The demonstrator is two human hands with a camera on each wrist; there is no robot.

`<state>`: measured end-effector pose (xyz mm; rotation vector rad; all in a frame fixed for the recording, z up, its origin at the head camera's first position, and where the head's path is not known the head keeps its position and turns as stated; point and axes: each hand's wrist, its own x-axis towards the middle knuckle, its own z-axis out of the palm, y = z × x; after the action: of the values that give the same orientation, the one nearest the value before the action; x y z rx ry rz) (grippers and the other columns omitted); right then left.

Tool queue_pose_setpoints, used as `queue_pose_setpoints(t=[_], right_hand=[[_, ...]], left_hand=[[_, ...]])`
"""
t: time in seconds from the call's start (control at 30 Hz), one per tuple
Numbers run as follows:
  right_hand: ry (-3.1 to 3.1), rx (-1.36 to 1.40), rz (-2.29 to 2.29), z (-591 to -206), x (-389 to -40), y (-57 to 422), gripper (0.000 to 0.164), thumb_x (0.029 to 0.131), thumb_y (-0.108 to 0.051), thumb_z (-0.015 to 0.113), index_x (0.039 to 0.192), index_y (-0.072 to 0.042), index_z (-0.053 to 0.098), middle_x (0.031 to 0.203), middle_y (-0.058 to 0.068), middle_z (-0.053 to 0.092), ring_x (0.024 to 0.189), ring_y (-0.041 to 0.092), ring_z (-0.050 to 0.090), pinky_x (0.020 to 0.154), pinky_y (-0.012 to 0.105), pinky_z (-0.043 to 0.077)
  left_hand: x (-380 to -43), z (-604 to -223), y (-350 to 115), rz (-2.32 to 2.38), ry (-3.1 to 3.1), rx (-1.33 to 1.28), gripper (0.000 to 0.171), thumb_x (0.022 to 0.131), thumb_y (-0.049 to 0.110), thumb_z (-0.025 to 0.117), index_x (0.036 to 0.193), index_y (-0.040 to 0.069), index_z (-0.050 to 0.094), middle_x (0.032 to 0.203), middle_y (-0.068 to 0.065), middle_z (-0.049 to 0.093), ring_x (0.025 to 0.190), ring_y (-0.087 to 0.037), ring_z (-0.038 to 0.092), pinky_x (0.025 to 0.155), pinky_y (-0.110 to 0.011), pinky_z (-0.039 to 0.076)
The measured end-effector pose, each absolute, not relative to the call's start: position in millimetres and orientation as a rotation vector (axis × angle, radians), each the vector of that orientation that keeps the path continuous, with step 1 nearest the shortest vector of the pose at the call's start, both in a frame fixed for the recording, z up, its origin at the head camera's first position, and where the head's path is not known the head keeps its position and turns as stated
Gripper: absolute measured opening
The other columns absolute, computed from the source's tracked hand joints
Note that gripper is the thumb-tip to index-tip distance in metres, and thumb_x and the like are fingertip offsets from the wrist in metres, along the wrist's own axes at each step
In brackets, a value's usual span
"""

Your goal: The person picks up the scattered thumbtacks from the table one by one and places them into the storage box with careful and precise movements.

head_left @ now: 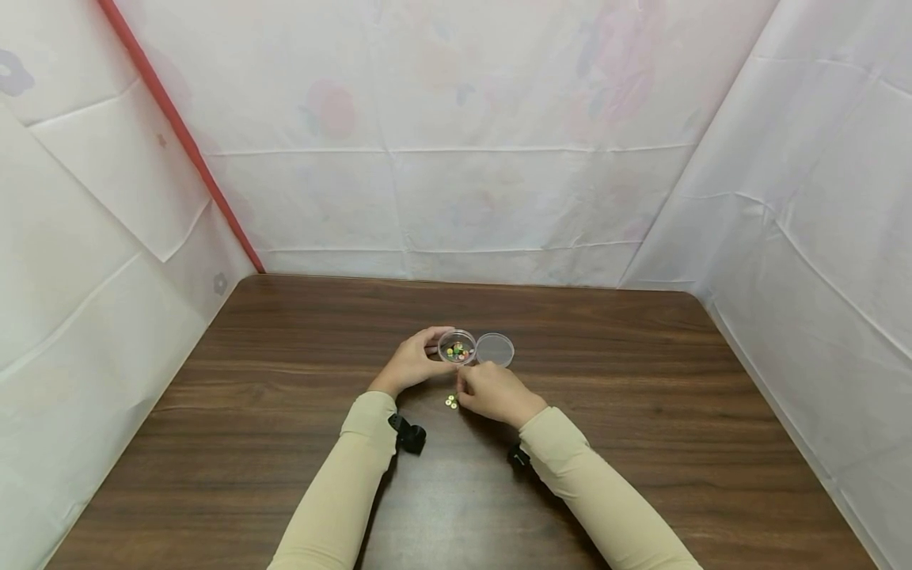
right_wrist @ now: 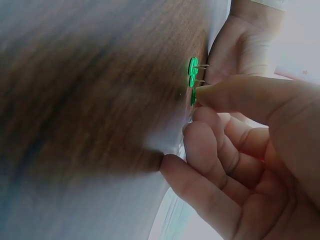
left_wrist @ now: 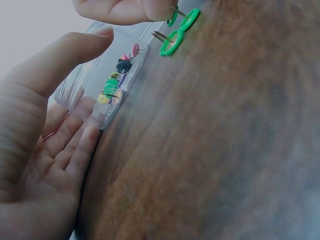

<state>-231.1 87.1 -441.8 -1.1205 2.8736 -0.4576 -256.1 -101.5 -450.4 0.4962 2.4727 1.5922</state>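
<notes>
My left hand (head_left: 409, 364) holds a clear round dish (left_wrist: 102, 117) between thumb and fingers. The dish stands on the table with several thumbtacks (left_wrist: 111, 86) inside, in green, yellow, pink and black. Just in front of it, several green thumbtacks (head_left: 451, 402) lie on the wood with their pins up. My right hand (head_left: 495, 392) is beside them, its fingers bent. In the right wrist view the tip of its thumb (right_wrist: 220, 94) is right at the closest green thumbtack (right_wrist: 193, 96); I cannot tell whether it pinches that one.
A clear round lid (head_left: 495, 349) lies flat against the right side of the dish. Both hands work on a dark brown wooden table (head_left: 285, 412). White patterned curtains (head_left: 456, 198) enclose its back and sides. Black wrist cameras (head_left: 409, 435) are strapped on both forearms.
</notes>
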Motion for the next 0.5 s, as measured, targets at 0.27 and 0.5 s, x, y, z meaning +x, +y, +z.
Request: queue_pose_setpoints(t=[0.27,0.5], right_hand=[[2.850,-1.138,-0.524,-443,-233,90,0.012,0.083,-0.011,0.061,0.075,-0.019,0.057,0.064,-0.010,0.054,0.053,0.003,0.047,0.049,0.022,0.043],[2.818,-1.149,-0.578,-444,-235,94,0.010,0.084,-0.012,0.061,0.078,-0.018,0.057,0.064,-0.011,0.055,0.054,0.002,0.047,0.051,0.021,0.044]], left_hand=[[-274,-484,-104,1.597,2.513,0.431,0.072,0.069,0.039,0.081,0.132,0.027,0.050,0.130,0.001,0.052,0.111,-0.016,0.051,0.095,-0.043,0.047],[-275,-486,-103,1.590,2.519,0.413,0.072,0.067,0.044,0.081,0.131,0.030,0.051,0.128,0.006,0.052,0.110,-0.012,0.051,0.094,-0.041,0.048]])
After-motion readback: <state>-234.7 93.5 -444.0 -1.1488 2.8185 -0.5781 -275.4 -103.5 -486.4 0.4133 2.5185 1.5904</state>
